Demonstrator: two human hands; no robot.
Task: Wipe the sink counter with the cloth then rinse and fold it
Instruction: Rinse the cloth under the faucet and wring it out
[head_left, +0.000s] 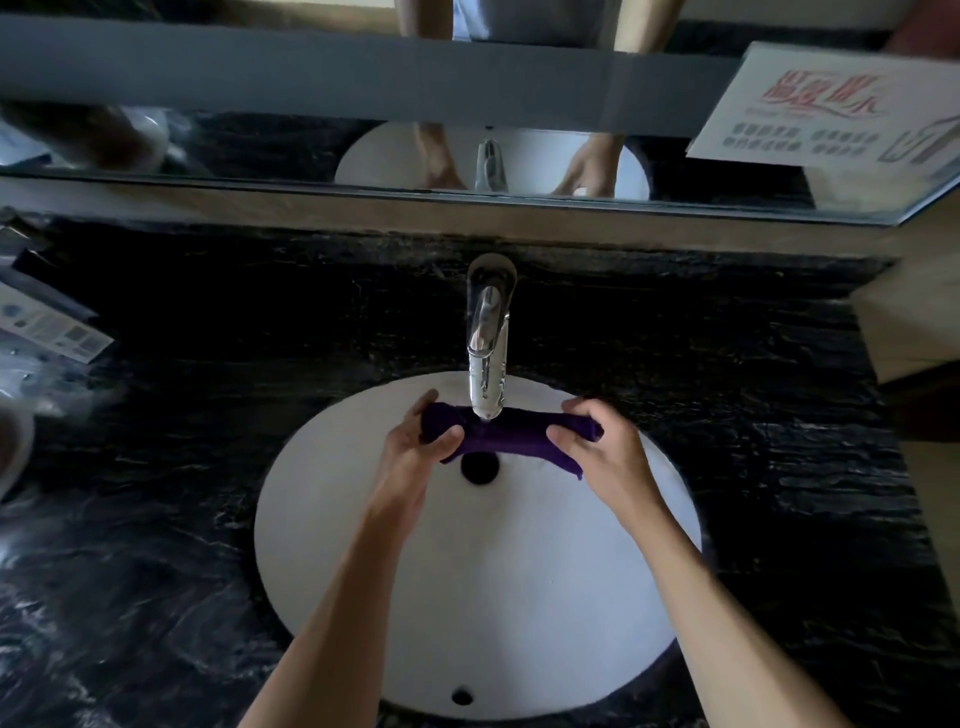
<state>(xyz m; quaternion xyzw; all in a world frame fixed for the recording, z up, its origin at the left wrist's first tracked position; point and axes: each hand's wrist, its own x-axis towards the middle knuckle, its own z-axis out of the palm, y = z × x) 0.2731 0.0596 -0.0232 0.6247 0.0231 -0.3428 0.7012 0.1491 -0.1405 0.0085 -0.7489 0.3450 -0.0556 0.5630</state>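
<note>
Forearms reaching in over the white sink (332, 545), rinsing stage on, by the look of it.

Left hand (415, 441) and right hand (592, 441) each curled round one end of the purple cloth (511, 434), bunched into a roll just under the faucet (487, 332) spout and above the drain (479, 467). Running water hard to confirm. Wiping of the black marble counter (208, 364) likely finished; folding yet to come. Red lettering on the card (831, 104) upper right, too blurred to read.
</note>
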